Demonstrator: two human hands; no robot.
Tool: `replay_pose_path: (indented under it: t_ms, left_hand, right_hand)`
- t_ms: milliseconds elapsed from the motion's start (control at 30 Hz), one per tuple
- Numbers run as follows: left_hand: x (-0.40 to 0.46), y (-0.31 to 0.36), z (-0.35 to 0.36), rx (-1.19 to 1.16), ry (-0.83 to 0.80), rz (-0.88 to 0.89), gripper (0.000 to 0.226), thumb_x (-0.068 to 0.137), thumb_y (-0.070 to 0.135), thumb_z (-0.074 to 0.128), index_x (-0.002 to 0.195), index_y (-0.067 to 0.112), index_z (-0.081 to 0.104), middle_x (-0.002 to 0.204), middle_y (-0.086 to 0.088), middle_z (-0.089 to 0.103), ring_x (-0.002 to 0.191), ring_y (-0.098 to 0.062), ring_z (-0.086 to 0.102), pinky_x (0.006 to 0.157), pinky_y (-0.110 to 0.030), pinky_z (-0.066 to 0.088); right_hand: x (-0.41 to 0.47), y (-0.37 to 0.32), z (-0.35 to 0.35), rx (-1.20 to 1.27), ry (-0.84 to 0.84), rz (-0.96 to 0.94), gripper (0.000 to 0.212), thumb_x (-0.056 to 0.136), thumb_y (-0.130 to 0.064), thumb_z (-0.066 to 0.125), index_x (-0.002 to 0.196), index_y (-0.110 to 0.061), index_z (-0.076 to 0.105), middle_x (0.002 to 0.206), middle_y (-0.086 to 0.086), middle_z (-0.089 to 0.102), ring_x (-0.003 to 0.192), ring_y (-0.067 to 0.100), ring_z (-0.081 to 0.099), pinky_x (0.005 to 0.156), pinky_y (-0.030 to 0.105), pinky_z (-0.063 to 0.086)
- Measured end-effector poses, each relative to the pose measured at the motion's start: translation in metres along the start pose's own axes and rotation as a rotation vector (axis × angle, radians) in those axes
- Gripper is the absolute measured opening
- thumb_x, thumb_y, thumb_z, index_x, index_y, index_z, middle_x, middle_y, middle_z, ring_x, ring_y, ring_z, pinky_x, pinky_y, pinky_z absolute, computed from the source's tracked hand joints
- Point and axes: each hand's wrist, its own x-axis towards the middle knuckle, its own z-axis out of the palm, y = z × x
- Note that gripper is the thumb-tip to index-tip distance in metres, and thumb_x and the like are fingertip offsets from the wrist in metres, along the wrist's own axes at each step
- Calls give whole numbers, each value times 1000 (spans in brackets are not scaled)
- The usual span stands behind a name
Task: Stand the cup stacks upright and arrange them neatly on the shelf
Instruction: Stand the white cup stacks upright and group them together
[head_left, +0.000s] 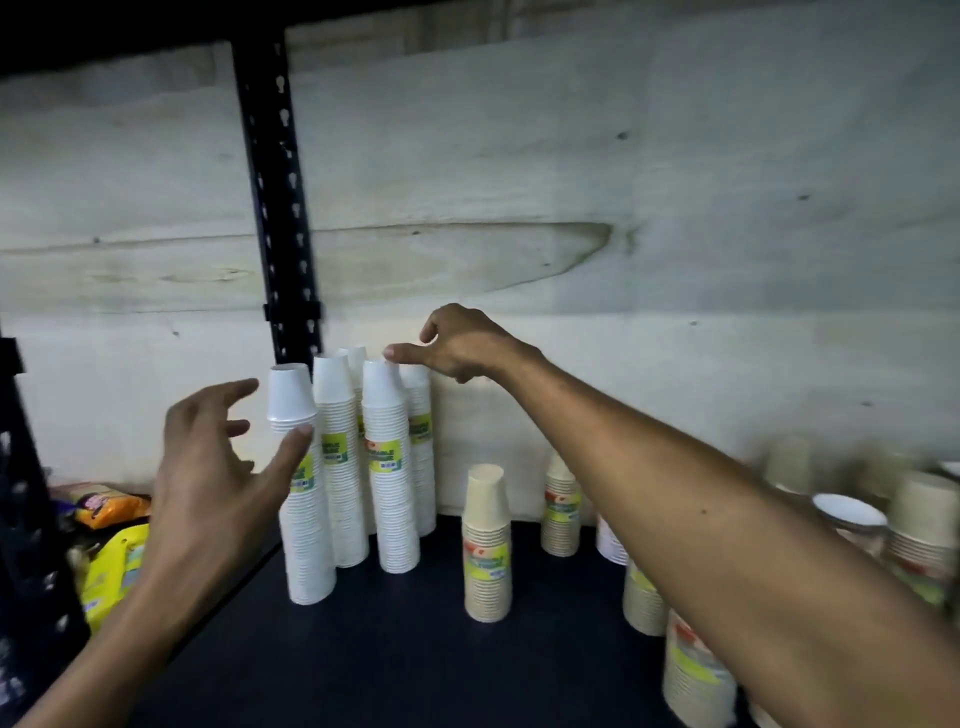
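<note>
Several tall white cup stacks (389, 467) with yellow-green labels stand upright in a tight group at the back left of the dark shelf (374, 649). My left hand (208, 467) is spread open beside the front-left white stack (301, 519), its thumb tip touching that stack just below the top cup. My right hand (457, 345) reaches over the group, thumb resting on top of the middle stack, fingers loosely curled and holding nothing. A shorter beige cup stack (485, 545) stands upright alone to the right.
More beige and white cup stacks (561, 514) stand along the back right and front right, partly hidden by my right forearm. A black slotted shelf post (280, 208) rises behind the white stacks. Yellow and orange snack packets (111, 561) lie at the left.
</note>
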Motion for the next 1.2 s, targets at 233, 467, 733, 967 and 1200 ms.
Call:
replay_pose_path:
  t_ms: [233,467,733,967,1200]
  left_hand:
    - [-11,62,39,-146,-130,121,43,71,73,63,108,65,42,127,3,47,99,-16,58,76,-52,58]
    - [-83,100,79,-197,-348,196,31,74,57,62,100,60,45,108,5,52,88,-14,61,73,-44,58]
    - [-203,42,114,-3,-759,134,49,69,79,44,108,50,50,115,28,51,104,1,55,85,-27,47]
    - [-205,46,135,25,-899,216,73,74,83,32,130,39,52,135,25,45,126,0,43,106,-25,38]
    - [-204,48,145,69,-926,197,60,87,67,45,136,33,50,145,15,43,135,-4,34,112,-27,30]
  right_hand:
    - [-60,57,-82,-115,140,96,64,82,-70,59,55,-16,36,45,2,40,44,22,44,50,26,34]
    - [-146,142,-164,-348,333,331,63,77,-74,60,106,-18,66,112,6,68,107,28,60,91,39,51]
    - [-275,219,-229,-636,221,766,86,66,-90,47,114,-21,67,133,6,59,122,35,52,100,45,43]
    - [-330,261,-212,-371,180,815,63,81,-56,69,123,-10,60,126,12,59,108,32,58,87,43,54]
    - [-352,270,-193,-194,478,797,78,75,-53,78,136,-16,46,133,11,57,120,33,53,94,41,46]
